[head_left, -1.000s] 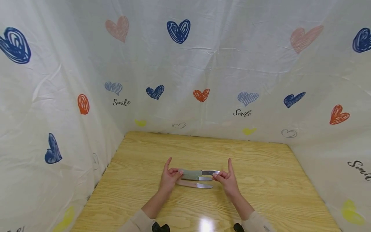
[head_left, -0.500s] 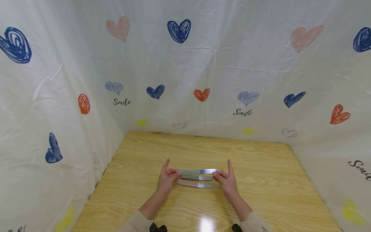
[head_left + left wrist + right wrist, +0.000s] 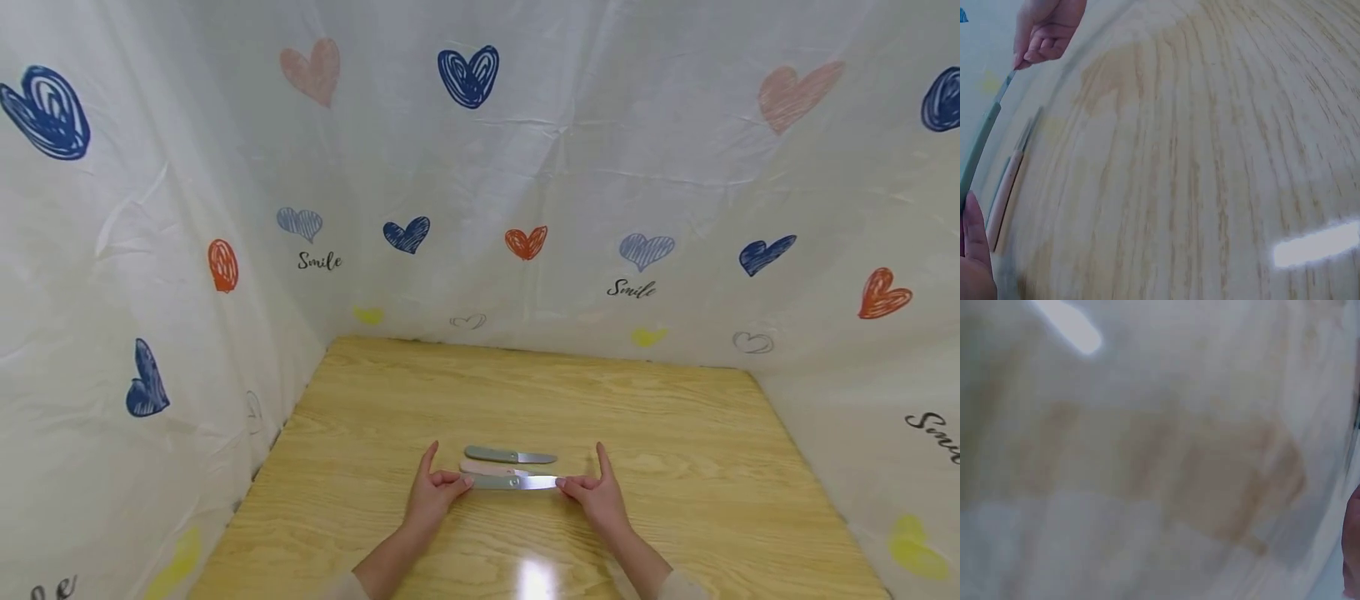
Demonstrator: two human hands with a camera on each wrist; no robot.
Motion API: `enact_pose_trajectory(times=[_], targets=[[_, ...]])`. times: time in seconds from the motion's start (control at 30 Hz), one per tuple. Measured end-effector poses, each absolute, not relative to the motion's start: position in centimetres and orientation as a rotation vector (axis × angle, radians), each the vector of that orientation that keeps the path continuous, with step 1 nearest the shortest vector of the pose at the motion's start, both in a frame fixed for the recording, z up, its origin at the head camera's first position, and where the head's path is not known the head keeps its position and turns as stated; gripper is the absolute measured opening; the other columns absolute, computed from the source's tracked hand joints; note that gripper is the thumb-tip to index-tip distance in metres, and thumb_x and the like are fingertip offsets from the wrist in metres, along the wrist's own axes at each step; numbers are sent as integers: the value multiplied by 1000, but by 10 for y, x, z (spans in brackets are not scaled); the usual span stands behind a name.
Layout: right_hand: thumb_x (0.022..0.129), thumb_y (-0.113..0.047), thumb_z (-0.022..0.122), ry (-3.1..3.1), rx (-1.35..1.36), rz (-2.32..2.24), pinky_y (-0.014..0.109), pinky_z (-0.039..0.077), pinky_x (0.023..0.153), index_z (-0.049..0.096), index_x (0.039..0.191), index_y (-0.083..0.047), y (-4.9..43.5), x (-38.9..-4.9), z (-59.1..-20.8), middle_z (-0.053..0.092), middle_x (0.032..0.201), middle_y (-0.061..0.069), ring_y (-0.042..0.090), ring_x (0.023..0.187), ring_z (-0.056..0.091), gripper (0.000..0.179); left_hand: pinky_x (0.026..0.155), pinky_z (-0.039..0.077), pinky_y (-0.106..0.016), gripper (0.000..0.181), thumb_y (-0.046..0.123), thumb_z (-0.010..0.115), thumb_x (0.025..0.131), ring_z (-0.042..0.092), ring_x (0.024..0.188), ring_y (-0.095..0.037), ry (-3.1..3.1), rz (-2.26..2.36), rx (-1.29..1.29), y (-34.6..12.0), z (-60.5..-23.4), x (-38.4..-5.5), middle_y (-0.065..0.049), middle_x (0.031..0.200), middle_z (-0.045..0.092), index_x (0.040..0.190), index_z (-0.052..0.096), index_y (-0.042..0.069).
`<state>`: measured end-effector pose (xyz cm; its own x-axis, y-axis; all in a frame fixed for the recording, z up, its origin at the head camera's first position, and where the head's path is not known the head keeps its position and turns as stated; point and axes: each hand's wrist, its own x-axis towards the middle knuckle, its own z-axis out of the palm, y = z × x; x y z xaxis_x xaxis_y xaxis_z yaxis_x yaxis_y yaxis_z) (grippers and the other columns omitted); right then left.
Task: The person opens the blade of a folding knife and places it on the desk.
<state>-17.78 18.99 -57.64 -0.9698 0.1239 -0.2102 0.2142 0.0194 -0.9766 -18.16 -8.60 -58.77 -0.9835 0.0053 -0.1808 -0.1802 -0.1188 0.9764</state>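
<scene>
In the head view a knife with a pale green handle point(image 3: 493, 482) is stretched level between both hands, above the table. My left hand point(image 3: 432, 498) pinches its handle end. The blade tip is pinched by my right hand point(image 3: 600, 497). Behind it, partly covered in the head view, lies a knife with a pink handle point(image 3: 480, 468). Farther back, a knife with a darker grey-green handle point(image 3: 491, 454) rests on the table, blade pointing right. The left wrist view shows the held knife point(image 3: 982, 140) raised above the pink-handled knife point(image 3: 1007, 194).
The wood-grain table point(image 3: 637, 433) carries the knives near its middle. A white curtain point(image 3: 570, 167) printed with hearts encloses its back and sides. A bright light reflection point(image 3: 536, 575) shows on the table's near part.
Both hands have brought the pale green knife toward the near edge, from behind the other two knives to in front of them. The two lying knives have stayed about where they were.
</scene>
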Motion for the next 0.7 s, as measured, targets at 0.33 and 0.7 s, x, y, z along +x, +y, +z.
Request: enact_pose_trajectory(times=[0.33,0.7], targets=[[81,3,72,2216,449,-2066,24,57,65,-26,150,-8,176,-166,-589,73,76,10,17,67,70,120,65,50,-18,100,15,81,77,63,72,-10,2307,2009,-282,-93,-603,-181,-4,84,70,154,17,8],[78,1,77,2207,523,-2028,27,58,61,-30,149,-12,179,-164,-589,72,75,11,18,60,69,128,66,47,-24,106,25,84,73,60,65,-8,2653,1693,-189,-91,-603,-181,3,74,69,154,18,6]])
